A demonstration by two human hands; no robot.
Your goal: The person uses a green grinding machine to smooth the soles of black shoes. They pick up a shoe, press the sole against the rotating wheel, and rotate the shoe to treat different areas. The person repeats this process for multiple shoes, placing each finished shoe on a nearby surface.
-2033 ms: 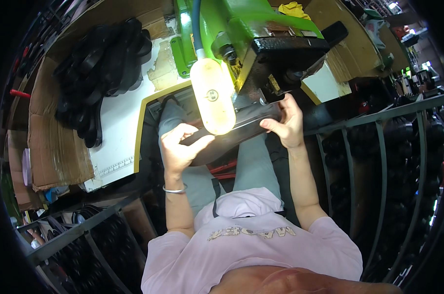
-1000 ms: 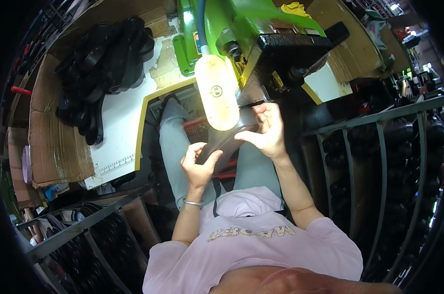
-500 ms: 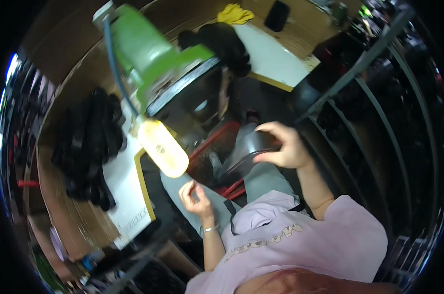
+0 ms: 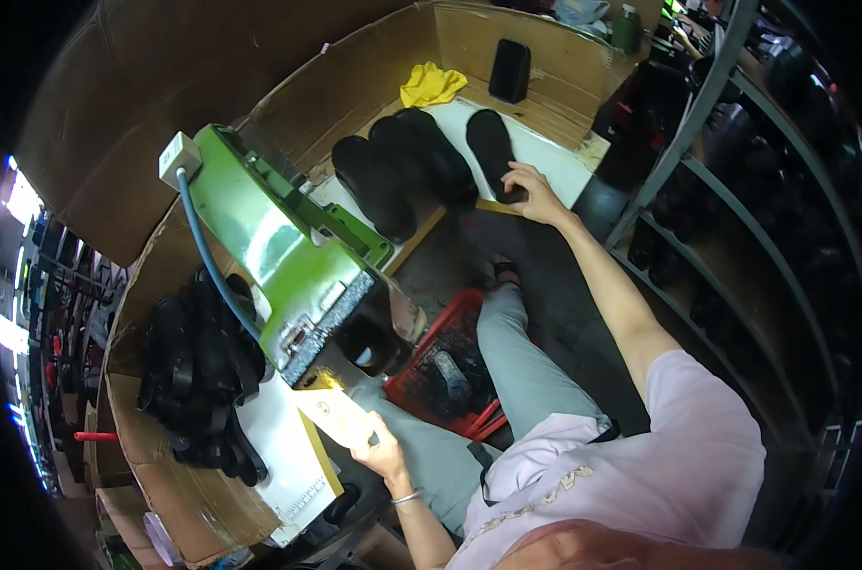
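My right hand (image 4: 537,197) reaches out to the far white board, its thumb and fingers bent around the near end of a black shoe (image 4: 489,142). That shoe lies lengthwise on the board, and its finer details are too dark to make out. Several more black shoes (image 4: 417,157) lie just left of it. Nearer to me, my left hand (image 4: 385,454) has its fingers curled on the lower end of a pale, brightly lit rounded plate (image 4: 326,412). The plate sits below the front of a green machine (image 4: 284,237); how it is attached is hidden.
Cardboard walls (image 4: 355,76) surround the white work boards (image 4: 566,166). A heap of black shoes (image 4: 198,370) stands left of the machine. A red basket (image 4: 476,306) sits between my legs. A yellow cloth (image 4: 432,85) lies at the back; a metal rack (image 4: 726,190) rises on the right.
My right hand has moved from above my lap, where it held a dark shoe, out to the shoe on the far board. My left hand has come up against the pale plate. The view has shifted.
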